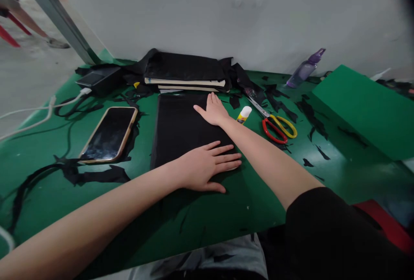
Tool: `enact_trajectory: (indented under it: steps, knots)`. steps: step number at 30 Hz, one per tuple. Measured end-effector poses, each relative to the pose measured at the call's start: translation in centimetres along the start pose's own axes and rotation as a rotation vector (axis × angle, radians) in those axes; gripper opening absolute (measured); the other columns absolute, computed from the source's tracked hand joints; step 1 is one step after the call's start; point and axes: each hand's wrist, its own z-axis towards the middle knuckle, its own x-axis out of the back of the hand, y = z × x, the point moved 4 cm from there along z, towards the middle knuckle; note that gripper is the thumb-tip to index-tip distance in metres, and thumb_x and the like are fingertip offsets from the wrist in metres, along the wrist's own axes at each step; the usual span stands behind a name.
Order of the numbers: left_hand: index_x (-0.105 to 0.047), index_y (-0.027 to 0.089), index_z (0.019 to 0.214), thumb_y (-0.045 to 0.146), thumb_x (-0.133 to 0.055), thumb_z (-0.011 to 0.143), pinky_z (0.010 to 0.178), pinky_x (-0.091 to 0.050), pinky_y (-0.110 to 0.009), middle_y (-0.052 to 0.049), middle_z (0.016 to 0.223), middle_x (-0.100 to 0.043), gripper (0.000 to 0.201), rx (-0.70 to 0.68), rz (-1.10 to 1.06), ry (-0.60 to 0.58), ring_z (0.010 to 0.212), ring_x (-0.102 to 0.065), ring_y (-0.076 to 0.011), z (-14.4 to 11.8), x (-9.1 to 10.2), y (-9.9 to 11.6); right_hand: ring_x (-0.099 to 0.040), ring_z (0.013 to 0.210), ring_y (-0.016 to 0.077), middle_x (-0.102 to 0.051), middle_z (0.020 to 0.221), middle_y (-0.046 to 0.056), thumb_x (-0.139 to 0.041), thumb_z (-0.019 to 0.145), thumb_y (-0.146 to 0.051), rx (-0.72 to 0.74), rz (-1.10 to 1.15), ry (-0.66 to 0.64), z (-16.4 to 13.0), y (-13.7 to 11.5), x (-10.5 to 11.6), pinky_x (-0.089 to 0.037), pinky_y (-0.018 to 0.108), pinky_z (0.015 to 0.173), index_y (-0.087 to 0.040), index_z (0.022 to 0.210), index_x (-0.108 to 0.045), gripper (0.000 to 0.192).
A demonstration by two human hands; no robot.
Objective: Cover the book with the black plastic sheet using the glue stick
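Pressure seems to be applied to the black sheet [177, 120] by spread left hand [203, 165] and flat, thumb-out right hand [213, 109]; even smoothing is probably needed next.

black cover [176, 127], green table [258, 204]

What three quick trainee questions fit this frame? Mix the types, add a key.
1. True or false: the left hand grips the phone.
2. Of these, which is nearest the right hand: A) spray bottle, B) glue stick, C) phone?
3. Fill in: the scissors have one red handle and one ____ handle.

Key: 1. False; it lies with fingers spread over the flat black piece. 2. B. 3. Yellow.
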Motion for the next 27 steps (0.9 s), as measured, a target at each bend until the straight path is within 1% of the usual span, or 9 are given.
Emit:
enact_trajectory:
  steps: [6, 10, 12, 16, 18, 21, 23, 25, 27]
  knots:
    - [-0.02, 0.019, 0.146, 0.063, -0.033, 0.088, 0.117, -0.004, -0.039, -0.003, 0.152, -0.023, 0.074, -0.009, -0.024, -0.009, 0.142, -0.015, -0.0187, 0.1, -0.3, 0.6, -0.008, 0.143, 0.0278, -0.01, 0.155, 0.017, -0.019, 0.08, -0.074, -0.012, 0.052, 0.0, -0.1, 0.1, 0.2, -0.011, 0.038, 0.116, 0.002, 0.146, -0.013, 0.101]
    - [-0.022, 0.009, 0.145, 0.067, -0.033, 0.086, 0.116, -0.01, -0.037, -0.013, 0.152, -0.02, 0.083, 0.027, 0.004, -0.006, 0.141, -0.016, -0.0234, 0.3, -0.7, 1.4, -0.01, 0.142, 0.0293, -0.009, 0.154, 0.019, -0.019, 0.081, -0.073, -0.004, 0.027, 0.021, -0.1, -0.1, 0.2, -0.012, 0.038, 0.116, 0.004, 0.145, -0.013, 0.1]
    - [-0.022, 0.008, 0.145, 0.067, -0.032, 0.086, 0.116, -0.012, -0.038, -0.015, 0.152, -0.019, 0.084, 0.034, 0.017, 0.005, 0.141, -0.016, -0.0249, 0.4, -0.9, 1.6, -0.008, 0.142, 0.0301, -0.007, 0.154, 0.02, -0.02, 0.082, -0.072, -0.009, 0.011, 0.041, -0.2, -0.2, 0.1, -0.011, 0.041, 0.116, 0.004, 0.145, -0.013, 0.099]
    - [-0.024, 0.012, 0.145, 0.067, -0.031, 0.086, 0.116, -0.012, -0.039, -0.013, 0.152, -0.019, 0.081, 0.022, 0.012, 0.019, 0.141, -0.016, -0.0252, 0.4, -1.1, 1.6, -0.005, 0.143, 0.0294, -0.007, 0.155, 0.018, -0.024, 0.087, -0.063, 0.026, -0.032, 0.159, -0.5, -0.5, 0.5, -0.009, 0.044, 0.115, 0.002, 0.145, -0.015, 0.088]
    - [-0.025, 0.012, 0.145, 0.068, -0.031, 0.086, 0.116, -0.012, -0.039, -0.013, 0.152, -0.019, 0.081, 0.022, 0.009, 0.022, 0.141, -0.016, -0.0251, 0.3, -1.1, 1.6, -0.009, 0.143, 0.0288, -0.013, 0.153, 0.019, -0.027, 0.09, -0.056, 0.055, -0.055, 0.236, -0.7, -0.8, 0.9, -0.007, 0.043, 0.116, 0.003, 0.144, -0.021, 0.081]
    - [-0.024, 0.012, 0.145, 0.068, -0.03, 0.086, 0.116, -0.013, -0.04, -0.013, 0.152, -0.018, 0.081, 0.022, 0.014, 0.023, 0.141, -0.016, -0.0252, 0.3, -1.1, 1.5, -0.017, 0.141, 0.0295, -0.021, 0.15, 0.024, -0.031, 0.091, -0.049, 0.053, -0.031, 0.329, -1.3, -1.2, 2.2, -0.009, 0.043, 0.116, 0.007, 0.14, -0.026, 0.075]
    - [-0.023, 0.012, 0.145, 0.068, -0.03, 0.086, 0.116, -0.014, -0.04, -0.013, 0.152, -0.018, 0.082, 0.022, 0.019, 0.023, 0.141, -0.016, -0.0253, 0.3, -1.1, 1.5, -0.021, 0.14, 0.0279, -0.026, 0.149, 0.023, -0.032, 0.092, -0.045, 0.116, 0.028, 0.397, -2.4, -2.0, 3.7, -0.015, 0.043, 0.115, 0.004, 0.139, -0.03, 0.067]
    - [-0.023, 0.012, 0.145, 0.068, -0.03, 0.086, 0.116, -0.014, -0.04, -0.013, 0.152, -0.018, 0.081, 0.018, 0.025, 0.024, 0.141, -0.017, -0.025, 0.2, -1.1, 1.6, -0.032, 0.135, 0.0227, -0.039, 0.143, 0.015, -0.033, 0.093, -0.038, 0.297, 0.115, 0.467, -4.6, -3.4, 5.7, -0.026, 0.04, 0.112, -0.008, 0.135, -0.037, 0.051]
    - [-0.023, 0.012, 0.145, 0.067, -0.03, 0.087, 0.115, -0.014, -0.039, -0.013, 0.152, -0.019, 0.081, 0.011, 0.035, 0.03, 0.141, -0.016, -0.0247, 0.2, -1.1, 1.6, -0.047, 0.122, 0.0196, -0.055, 0.126, 0.01, -0.034, 0.092, -0.029, 0.43, 0.221, 0.58, -7.5, -4.2, 7.8, -0.037, 0.038, 0.104, -0.018, 0.122, -0.047, 0.034]
